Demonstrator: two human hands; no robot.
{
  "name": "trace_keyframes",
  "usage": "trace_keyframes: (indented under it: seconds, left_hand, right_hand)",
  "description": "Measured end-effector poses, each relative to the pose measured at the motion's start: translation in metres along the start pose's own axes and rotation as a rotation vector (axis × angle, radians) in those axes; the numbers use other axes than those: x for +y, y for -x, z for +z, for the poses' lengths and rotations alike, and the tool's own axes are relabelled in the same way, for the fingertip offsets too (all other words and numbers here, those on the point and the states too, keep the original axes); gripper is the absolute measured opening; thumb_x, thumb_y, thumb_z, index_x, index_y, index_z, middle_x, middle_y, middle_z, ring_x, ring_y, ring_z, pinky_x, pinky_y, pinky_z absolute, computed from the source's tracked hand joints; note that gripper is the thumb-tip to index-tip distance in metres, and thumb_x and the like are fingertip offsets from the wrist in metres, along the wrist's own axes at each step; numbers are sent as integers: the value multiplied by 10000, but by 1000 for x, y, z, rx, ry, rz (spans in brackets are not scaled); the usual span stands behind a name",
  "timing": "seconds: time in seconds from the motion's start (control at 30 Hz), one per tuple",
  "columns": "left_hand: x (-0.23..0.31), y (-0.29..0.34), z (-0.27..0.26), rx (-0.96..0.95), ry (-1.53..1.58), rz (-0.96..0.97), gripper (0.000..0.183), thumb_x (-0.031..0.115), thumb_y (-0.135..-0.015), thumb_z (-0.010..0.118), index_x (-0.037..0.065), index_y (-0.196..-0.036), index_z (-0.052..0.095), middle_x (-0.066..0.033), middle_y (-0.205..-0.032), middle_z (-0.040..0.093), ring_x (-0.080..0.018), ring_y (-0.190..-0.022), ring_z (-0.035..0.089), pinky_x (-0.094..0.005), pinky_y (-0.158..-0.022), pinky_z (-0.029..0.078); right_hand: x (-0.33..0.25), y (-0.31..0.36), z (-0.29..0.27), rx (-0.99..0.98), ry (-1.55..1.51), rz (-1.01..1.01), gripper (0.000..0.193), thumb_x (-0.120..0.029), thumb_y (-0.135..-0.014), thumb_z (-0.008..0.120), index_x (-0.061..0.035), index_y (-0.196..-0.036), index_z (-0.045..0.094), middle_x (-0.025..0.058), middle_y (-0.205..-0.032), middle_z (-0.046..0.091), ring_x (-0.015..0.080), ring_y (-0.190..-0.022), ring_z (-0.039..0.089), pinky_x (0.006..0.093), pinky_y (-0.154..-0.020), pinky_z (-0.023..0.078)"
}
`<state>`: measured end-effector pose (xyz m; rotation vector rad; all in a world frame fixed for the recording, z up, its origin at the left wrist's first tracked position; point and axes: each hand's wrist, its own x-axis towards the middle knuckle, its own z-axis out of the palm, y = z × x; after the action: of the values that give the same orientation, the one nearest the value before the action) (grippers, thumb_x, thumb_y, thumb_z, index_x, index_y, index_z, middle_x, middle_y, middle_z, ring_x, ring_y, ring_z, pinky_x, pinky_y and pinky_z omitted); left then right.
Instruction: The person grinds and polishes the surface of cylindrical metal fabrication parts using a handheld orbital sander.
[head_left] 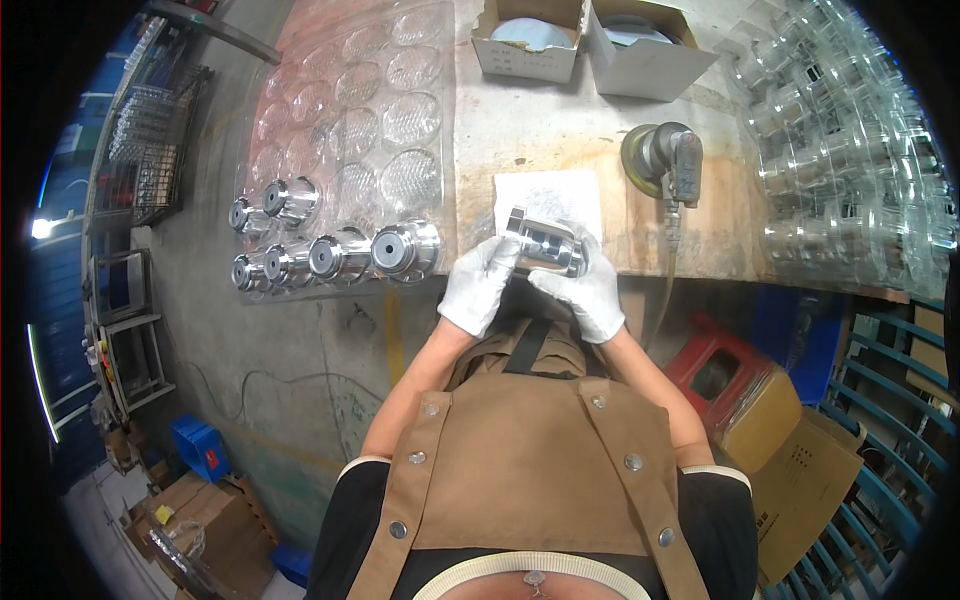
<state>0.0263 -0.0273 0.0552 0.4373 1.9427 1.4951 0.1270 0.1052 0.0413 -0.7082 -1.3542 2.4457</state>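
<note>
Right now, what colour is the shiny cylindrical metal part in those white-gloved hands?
The shiny cylindrical metal part is silver, clearest in the head view.

And well left of the fingers stands a wire basket, lower left a blue bin, lower right a red container near brown cardboard.

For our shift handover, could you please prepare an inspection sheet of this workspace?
Surface: bench, stained in places; white sheet lying on it.
Job's things: shiny metal part, held; six similar parts on clear plastic tray at left.
Clutter: two open boxes, far side; clear packaging, right.
Hands: white-gloved left hand and right hand, both gripping the metal part.
Cables: hose from round-headed tool over the bench's front edge; thin cable or hose on floor.
Surroundings: blue crate and wire baskets, left; red container, right.
</note>
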Motion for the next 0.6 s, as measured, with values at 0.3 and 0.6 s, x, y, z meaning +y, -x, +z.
trace_keyframes:
  seconds: [0.3,0.6]
  left_hand:
    - [5,6,-1,-59,24,-24,341,312,-954,569,1,-1077,638,-44,-984,662,-102,-915,564,-239,-813,442]
    - [-9,-4,-6,59,-12,-50,414,306,-949,578,-51,-1158,588,-99,-1058,654,-122,-960,575,-252,-845,458]
  right_hand:
    - [1,-3,-1,51,-82,23,796,-9,-675,804,38,-1346,379,122,-1203,561,167,-1063,576,279,-878,503]
    - [-4,2,-3,-32,211,-109,858,6,-647,821,27,-1365,352,135,-1237,544,185,-1099,559,292,-907,484]
